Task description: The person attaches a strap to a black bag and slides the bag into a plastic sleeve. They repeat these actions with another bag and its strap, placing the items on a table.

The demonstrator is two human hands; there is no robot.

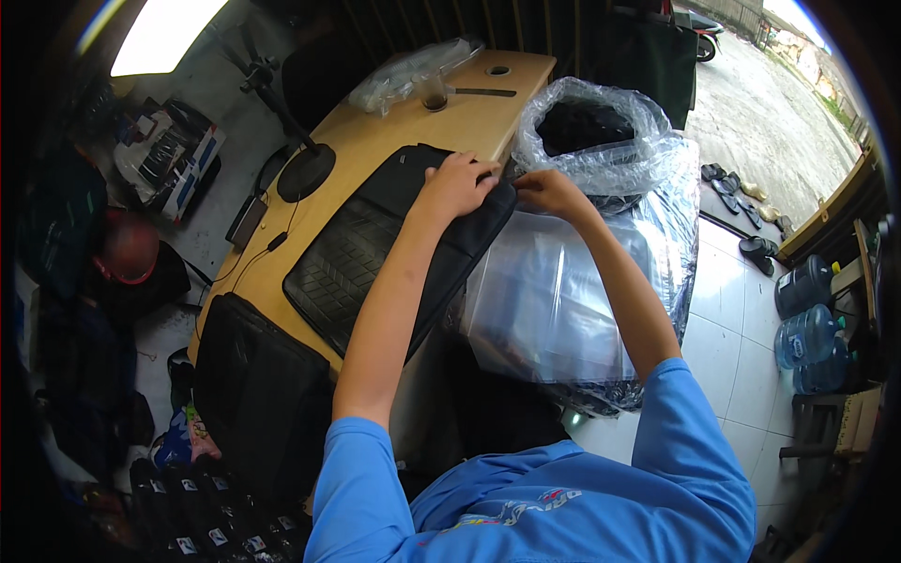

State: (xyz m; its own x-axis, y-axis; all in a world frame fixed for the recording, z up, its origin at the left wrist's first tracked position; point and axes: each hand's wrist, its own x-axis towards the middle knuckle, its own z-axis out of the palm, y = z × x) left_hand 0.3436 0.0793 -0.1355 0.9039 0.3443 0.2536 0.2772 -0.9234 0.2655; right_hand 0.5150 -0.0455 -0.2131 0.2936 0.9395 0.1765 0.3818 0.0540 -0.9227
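In the head view, a light wooden table [375,150] is standing beside a plastic-covered stack [554,300] on a tiled floor [741,394]. A black bag [361,244] is lying on the table. The left hand [457,185] is bending loosely over its far end; the right hand [551,193] is bunching narrowly by its corner, grip unclear.

Across the front of the blue shirt [676,450] runs slanted multicoloured lettering [521,508], large enough to make out as print. A tiny pale mark sits near the top edge of the black bag [347,258], too small to read. White labels [218,537] with blue and red marks dot the dark wrapped packages [169,511] at lower left, illegible. Pale print on a blue water bottle [807,330] is likewise too small.
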